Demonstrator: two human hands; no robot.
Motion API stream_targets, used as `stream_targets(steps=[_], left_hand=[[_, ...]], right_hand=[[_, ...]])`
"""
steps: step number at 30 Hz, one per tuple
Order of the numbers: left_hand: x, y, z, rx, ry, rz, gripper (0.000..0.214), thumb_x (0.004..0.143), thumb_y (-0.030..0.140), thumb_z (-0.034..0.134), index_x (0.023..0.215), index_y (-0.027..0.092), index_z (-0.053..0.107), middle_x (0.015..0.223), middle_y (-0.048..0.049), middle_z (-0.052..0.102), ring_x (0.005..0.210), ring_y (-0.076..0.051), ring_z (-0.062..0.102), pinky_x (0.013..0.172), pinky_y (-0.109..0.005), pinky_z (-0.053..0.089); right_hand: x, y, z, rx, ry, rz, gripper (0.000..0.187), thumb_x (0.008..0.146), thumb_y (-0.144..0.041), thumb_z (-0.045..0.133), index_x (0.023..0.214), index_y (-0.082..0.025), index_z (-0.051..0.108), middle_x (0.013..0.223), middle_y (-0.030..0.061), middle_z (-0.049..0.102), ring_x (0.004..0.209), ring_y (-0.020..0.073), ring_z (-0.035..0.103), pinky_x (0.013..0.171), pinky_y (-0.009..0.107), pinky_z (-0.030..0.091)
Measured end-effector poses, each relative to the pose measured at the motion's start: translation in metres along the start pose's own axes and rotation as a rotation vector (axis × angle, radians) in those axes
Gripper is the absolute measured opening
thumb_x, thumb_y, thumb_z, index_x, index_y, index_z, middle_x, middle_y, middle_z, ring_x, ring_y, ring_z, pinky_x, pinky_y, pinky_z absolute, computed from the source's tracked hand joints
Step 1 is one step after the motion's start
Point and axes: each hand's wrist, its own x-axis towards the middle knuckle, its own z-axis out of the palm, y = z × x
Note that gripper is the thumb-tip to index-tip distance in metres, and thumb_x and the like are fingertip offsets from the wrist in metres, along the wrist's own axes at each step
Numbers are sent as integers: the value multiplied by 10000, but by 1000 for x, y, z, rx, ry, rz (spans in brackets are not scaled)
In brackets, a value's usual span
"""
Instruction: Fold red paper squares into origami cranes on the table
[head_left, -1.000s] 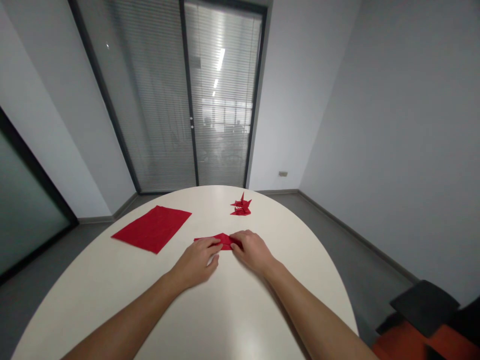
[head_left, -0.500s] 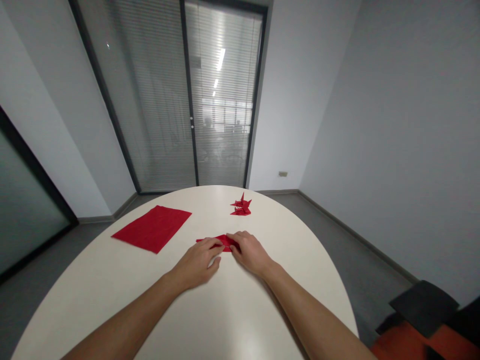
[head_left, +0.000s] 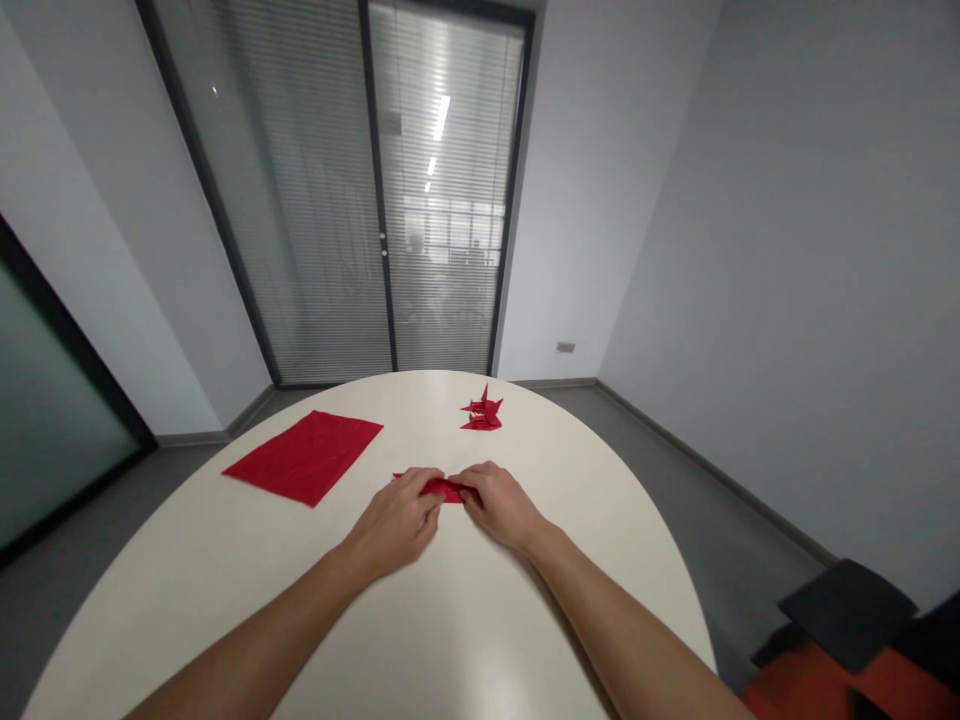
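Observation:
A small folded piece of red paper (head_left: 444,488) lies on the white round table (head_left: 450,620) in front of me. My left hand (head_left: 394,520) presses on its left part with bent fingers. My right hand (head_left: 501,503) pinches and presses its right part. Most of the folded paper is hidden under the two hands.
A flat red paper sheet (head_left: 306,455) lies on the table to the left. Small folded red paper figures (head_left: 482,411) sit at the far side. Beyond stand glass doors with blinds (head_left: 375,200). A dark chair with orange (head_left: 855,640) is at the lower right.
My left hand has slid to the right over the folded paper, so the two hands now nearly meet and less red shows.

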Motion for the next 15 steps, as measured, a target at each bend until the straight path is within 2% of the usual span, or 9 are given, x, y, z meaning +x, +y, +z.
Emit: stream_targets(steps=[3,10,12,15], left_hand=[[-1,-1,1,-2,-6,11,293,918,151,477,1078,208,717,1367,-85,607,1223,-245,579,1040,-425,504],[-1,-3,4,-14,-128,-42,329,954,200,444,1197,207,665,1266,-75,687,1149,-226,646,1017,-389,520],[-1,-3,4,-15,-136,-64,330,956,206,445,1217,201,647,1266,-84,686,1141,-228,651,1005,-386,524],[-1,-4,5,-32,-127,-86,358,953,207,452,1275,182,605,1305,-102,663,1190,-231,627,1038,-391,503]], right_hand=[[0,-1,0,-31,-21,-4,373,941,-131,487,1239,-233,687,1145,57,719,1033,200,597,928,314,422],[1,-13,-8,-99,-88,-14,304,964,-155,460,1101,-199,728,1127,77,713,1035,209,602,931,324,422],[0,-17,-8,-96,-96,-27,304,988,-194,437,1132,-182,705,1160,88,707,1063,212,608,963,337,420],[-2,-23,-4,-88,-118,-32,389,1014,-279,409,1323,-130,594,1343,144,625,1248,244,552,1088,394,362]])
